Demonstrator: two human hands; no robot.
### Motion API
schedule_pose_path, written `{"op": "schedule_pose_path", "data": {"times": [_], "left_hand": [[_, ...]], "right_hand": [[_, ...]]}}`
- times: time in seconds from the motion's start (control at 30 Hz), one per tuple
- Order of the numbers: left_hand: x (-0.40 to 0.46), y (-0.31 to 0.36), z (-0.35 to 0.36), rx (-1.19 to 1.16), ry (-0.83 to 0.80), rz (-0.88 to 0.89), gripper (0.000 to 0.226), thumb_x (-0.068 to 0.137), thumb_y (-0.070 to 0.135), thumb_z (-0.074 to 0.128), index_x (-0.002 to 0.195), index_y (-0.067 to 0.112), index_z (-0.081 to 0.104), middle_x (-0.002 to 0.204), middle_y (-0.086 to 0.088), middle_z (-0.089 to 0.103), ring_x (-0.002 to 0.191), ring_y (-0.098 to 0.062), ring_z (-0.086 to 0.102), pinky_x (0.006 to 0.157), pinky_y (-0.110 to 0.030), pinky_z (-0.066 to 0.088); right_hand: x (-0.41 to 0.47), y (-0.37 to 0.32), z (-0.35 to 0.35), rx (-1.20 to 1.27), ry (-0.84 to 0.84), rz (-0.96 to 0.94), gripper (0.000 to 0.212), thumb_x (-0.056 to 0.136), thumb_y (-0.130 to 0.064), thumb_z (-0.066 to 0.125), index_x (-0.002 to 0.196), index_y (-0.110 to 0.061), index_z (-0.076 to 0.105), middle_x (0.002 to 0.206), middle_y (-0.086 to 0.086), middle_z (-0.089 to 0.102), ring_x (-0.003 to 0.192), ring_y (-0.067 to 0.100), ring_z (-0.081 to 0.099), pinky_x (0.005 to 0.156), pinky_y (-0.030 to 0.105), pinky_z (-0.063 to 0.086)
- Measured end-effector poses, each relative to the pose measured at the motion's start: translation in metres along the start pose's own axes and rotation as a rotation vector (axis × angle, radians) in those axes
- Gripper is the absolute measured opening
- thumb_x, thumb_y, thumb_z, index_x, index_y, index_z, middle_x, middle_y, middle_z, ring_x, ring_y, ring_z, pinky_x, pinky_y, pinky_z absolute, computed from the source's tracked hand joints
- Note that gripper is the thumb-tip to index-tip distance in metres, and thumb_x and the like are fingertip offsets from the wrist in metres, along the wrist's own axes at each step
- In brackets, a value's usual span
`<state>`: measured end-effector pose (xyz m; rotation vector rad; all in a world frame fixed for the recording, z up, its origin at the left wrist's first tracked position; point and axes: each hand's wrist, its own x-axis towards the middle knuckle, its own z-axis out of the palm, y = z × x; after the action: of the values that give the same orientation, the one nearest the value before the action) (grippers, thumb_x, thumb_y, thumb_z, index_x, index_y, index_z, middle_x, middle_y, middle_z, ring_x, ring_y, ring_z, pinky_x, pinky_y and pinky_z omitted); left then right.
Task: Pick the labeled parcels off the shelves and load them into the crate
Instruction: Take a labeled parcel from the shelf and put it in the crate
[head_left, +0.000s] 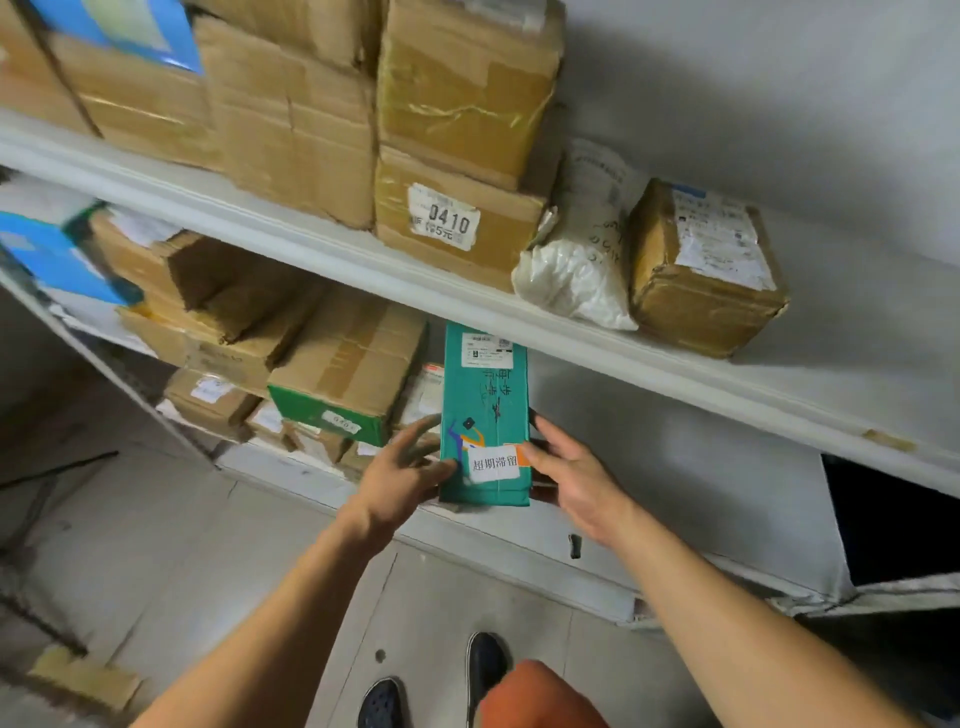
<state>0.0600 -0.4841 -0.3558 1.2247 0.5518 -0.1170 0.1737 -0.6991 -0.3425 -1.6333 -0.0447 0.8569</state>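
Observation:
A long teal parcel (485, 405) with a white label at its near end sticks out of the lower shelf (519, 540), under the middle shelf board. My left hand (402, 475) holds its left edge, the thumb on its top face. My right hand (569, 478) touches its right edge with nearly straight fingers, the thumb lying on the label. No crate is in view.
Brown cardboard boxes fill the shelves to the left. On the middle shelf (675, 379) stand a box marked 0410 (452, 223), a white bag parcel (582, 249) and a small brown box (704, 270). A dark opening (893, 525) lies at lower right. My shoes stand on the tiled floor.

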Motion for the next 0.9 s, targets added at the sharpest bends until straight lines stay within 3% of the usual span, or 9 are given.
{"op": "schedule_pose_path", "data": {"times": [0.1, 0.23, 0.33, 0.53, 0.6, 0.7, 0.9], "left_hand": [[-0.036, 0.003, -0.027, -0.083, 0.163, 0.058, 0.059, 0.099, -0.002, 0.067, 0.141, 0.038, 0.057, 0.139, -0.003, 0.065, 0.123, -0.025, 0.070, 0.099, -0.050, 0.062], [-0.093, -0.013, -0.047, -0.182, 0.391, 0.099, 0.061, 0.100, -0.003, 0.065, 0.137, 0.045, 0.058, 0.141, 0.002, 0.065, 0.118, -0.025, 0.073, 0.095, -0.052, 0.063], [-0.138, -0.038, -0.045, -0.256, 0.590, 0.116, 0.063, 0.101, -0.003, 0.064, 0.144, 0.043, 0.055, 0.145, 0.001, 0.063, 0.116, -0.021, 0.075, 0.091, -0.047, 0.065], [-0.227, -0.099, -0.011, -0.435, 0.980, 0.172, 0.062, 0.101, -0.009, 0.058, 0.144, 0.035, 0.059, 0.147, -0.001, 0.064, 0.116, -0.023, 0.075, 0.098, -0.054, 0.061], [-0.260, -0.117, 0.005, -0.500, 1.102, 0.191, 0.060, 0.101, -0.011, 0.056, 0.137, 0.037, 0.062, 0.141, 0.002, 0.067, 0.114, -0.019, 0.076, 0.095, -0.050, 0.063], [-0.311, -0.151, 0.030, -0.586, 1.274, 0.206, 0.061, 0.100, -0.011, 0.057, 0.143, 0.032, 0.060, 0.138, 0.002, 0.067, 0.112, -0.018, 0.076, 0.083, -0.038, 0.065], [-0.408, -0.223, 0.089, -0.835, 1.547, 0.219, 0.063, 0.097, -0.008, 0.065, 0.146, 0.031, 0.059, 0.134, -0.002, 0.072, 0.109, -0.022, 0.078, 0.079, -0.038, 0.066]], "right_hand": [[0.009, -0.012, 0.038, -0.031, -0.116, -0.055, 0.049, 0.104, -0.014, 0.064, 0.141, -0.043, 0.052, 0.119, -0.007, 0.078, 0.103, 0.004, 0.076, 0.077, 0.022, 0.062], [0.022, -0.009, 0.086, -0.083, -0.333, -0.055, 0.047, 0.101, -0.010, 0.067, 0.139, -0.036, 0.060, 0.121, -0.001, 0.079, 0.111, 0.023, 0.077, 0.091, 0.044, 0.063], [0.018, -0.005, 0.120, -0.150, -0.508, -0.032, 0.045, 0.100, -0.007, 0.066, 0.130, -0.040, 0.061, 0.116, -0.001, 0.081, 0.105, 0.024, 0.079, 0.085, 0.045, 0.064], [-0.018, 0.019, 0.173, -0.362, -0.928, -0.001, 0.050, 0.103, -0.009, 0.063, 0.143, -0.037, 0.057, 0.130, -0.004, 0.076, 0.115, 0.024, 0.075, 0.087, 0.041, 0.062], [-0.039, 0.030, 0.189, -0.425, -1.054, 0.032, 0.054, 0.101, -0.011, 0.067, 0.146, -0.038, 0.054, 0.133, -0.004, 0.074, 0.118, 0.025, 0.074, 0.091, 0.045, 0.061], [-0.074, 0.053, 0.215, -0.527, -1.217, 0.067, 0.059, 0.098, -0.007, 0.071, 0.147, -0.035, 0.054, 0.133, 0.002, 0.074, 0.118, 0.028, 0.074, 0.092, 0.048, 0.061], [-0.170, 0.109, 0.263, -0.727, -1.472, 0.121, 0.059, 0.096, -0.003, 0.072, 0.143, -0.033, 0.057, 0.131, 0.003, 0.074, 0.114, 0.030, 0.075, 0.092, 0.053, 0.062]]}}
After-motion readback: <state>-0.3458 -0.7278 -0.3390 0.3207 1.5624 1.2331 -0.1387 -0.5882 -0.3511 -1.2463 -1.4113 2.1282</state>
